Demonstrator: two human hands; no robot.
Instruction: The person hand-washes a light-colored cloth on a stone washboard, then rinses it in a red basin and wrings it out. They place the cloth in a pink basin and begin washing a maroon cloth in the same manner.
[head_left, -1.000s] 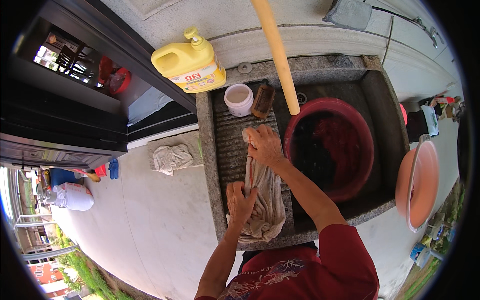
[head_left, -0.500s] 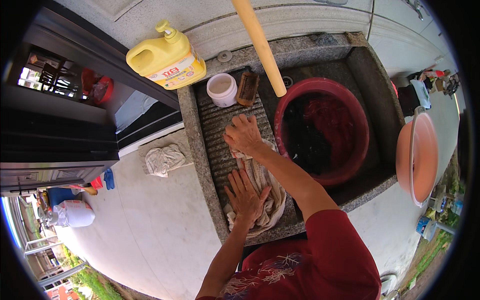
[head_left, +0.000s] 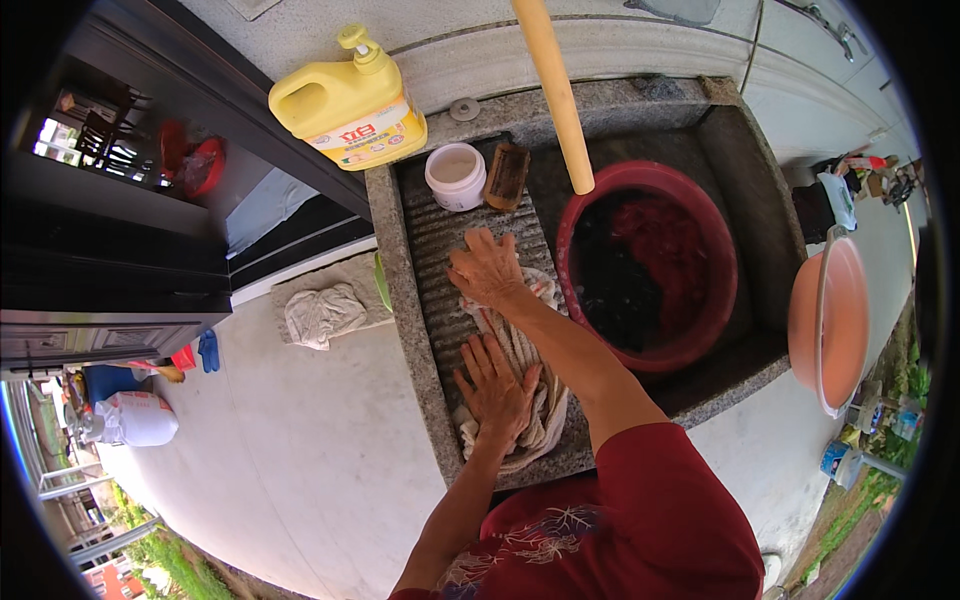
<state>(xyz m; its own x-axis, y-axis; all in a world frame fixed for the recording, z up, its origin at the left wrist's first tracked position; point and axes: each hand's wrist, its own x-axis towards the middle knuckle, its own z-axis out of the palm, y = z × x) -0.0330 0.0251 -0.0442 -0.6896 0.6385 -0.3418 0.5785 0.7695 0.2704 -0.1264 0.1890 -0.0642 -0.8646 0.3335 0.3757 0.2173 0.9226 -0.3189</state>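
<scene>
The cloth [head_left: 550,408] — pale, red-marked, rumpled — lies along the ridged slab [head_left: 425,252], its bunched end toward six o'clock.

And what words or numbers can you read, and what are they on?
Yellow pump jug: big red characters, which I won't copy out; the smaller print is too blurred to read.
White bag: reddish print, too small to read.
Blue-and-white container: any print is too small to read.

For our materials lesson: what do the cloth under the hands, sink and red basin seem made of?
Cloth: soft, matte fabric, perhaps cotton, by its folds.
Sink: rough, apparently stone, by its speckled rim.
Red basin: smooth, probably plastic, by its even colour.
</scene>
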